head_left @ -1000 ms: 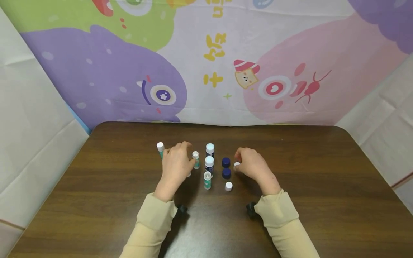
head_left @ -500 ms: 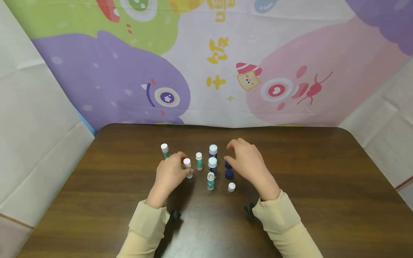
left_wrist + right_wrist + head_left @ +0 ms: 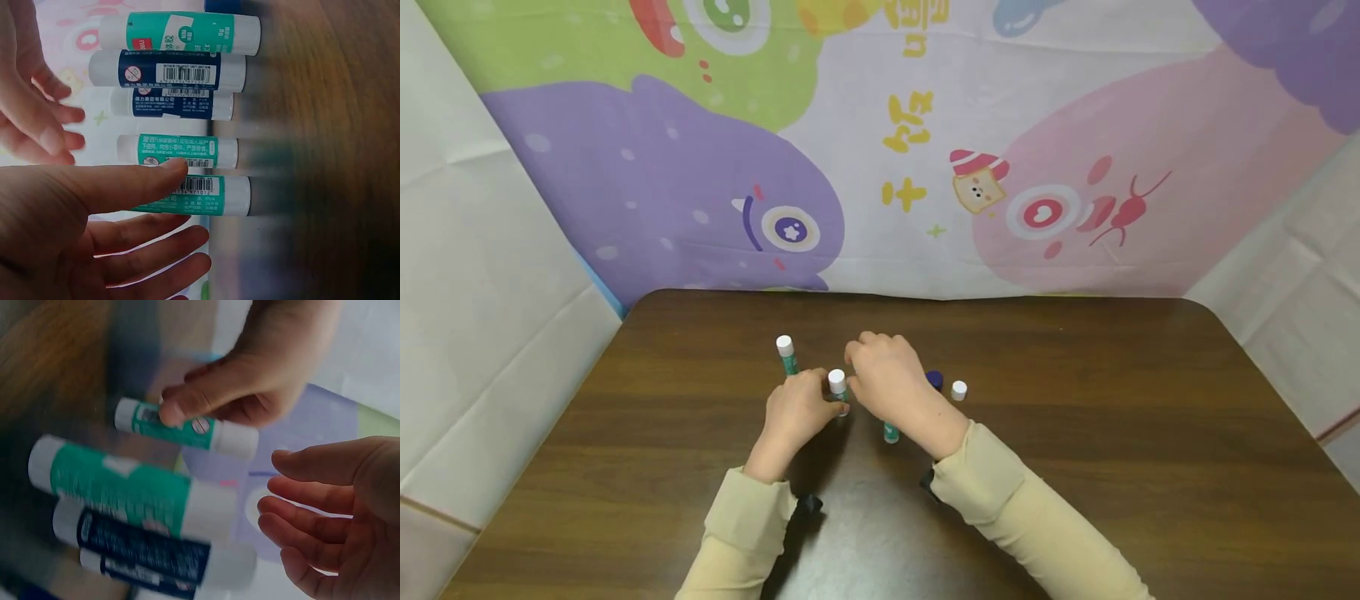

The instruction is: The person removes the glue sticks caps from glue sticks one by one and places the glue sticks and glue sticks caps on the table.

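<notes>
Near the table's middle, my left hand [image 3: 797, 412] pinches an upright green glue stick [image 3: 837, 382] with a white cap, thumb on its label. In the right wrist view the same left hand [image 3: 225, 394] grips the green glue stick [image 3: 172, 428] by its body. My right hand [image 3: 891, 379] hovers just right of that stick. Its fingers are loosely bent around nothing, apart from the cap, as the right hand [image 3: 331, 512] shows in the right wrist view. Another green glue stick [image 3: 891, 432] stands below it, its top hidden.
A capped green glue stick [image 3: 787, 357] stands behind my left hand. Two dark blue glue sticks [image 3: 165, 70] stand in a row with the green ones, hidden from the head view. To the right lie a blue cap [image 3: 934, 381] and a white cap [image 3: 958, 391].
My right hand has moved left from the loose caps to beside the held glue stick, leaving the white cap on the table. My left hand has lowered onto the stick's body.
</notes>
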The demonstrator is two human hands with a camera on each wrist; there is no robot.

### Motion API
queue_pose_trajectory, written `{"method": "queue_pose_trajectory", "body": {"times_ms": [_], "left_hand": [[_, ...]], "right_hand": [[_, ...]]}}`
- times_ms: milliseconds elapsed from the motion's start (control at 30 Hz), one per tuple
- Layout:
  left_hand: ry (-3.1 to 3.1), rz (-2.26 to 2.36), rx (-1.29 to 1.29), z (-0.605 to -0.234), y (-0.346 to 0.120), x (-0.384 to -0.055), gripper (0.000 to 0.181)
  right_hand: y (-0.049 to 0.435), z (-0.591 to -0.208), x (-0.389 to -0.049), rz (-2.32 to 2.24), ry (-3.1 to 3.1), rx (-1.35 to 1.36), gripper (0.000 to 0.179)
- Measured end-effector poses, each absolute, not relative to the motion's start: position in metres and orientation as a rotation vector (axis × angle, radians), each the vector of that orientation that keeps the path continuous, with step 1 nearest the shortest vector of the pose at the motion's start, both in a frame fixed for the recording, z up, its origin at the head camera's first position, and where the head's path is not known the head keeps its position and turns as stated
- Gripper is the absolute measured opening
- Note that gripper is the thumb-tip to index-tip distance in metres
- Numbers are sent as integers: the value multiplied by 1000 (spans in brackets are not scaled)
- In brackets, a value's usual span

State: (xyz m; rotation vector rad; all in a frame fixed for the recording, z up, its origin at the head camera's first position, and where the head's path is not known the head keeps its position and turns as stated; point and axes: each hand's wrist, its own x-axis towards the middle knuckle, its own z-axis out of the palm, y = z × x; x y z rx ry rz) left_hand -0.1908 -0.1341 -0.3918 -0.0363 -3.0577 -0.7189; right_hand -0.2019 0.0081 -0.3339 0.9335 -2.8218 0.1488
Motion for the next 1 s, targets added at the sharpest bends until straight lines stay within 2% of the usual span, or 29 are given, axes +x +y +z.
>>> {"method": "queue_pose_trajectory", "body": {"times_ms": [400,733,1000], "left_hand": [[-3040,-708,-54,-393,-131,-193,21],[-3046,-659,-67,-383,-134,-188,24],[-3008,-636,-102,-363,-133,-178,24]], "right_hand": [[-7,-343,-201,61,-2788,988,12],[-1,-341,-198,389,-2862,969,6],[14,-330,-189,699,-2892,905,19]]}}
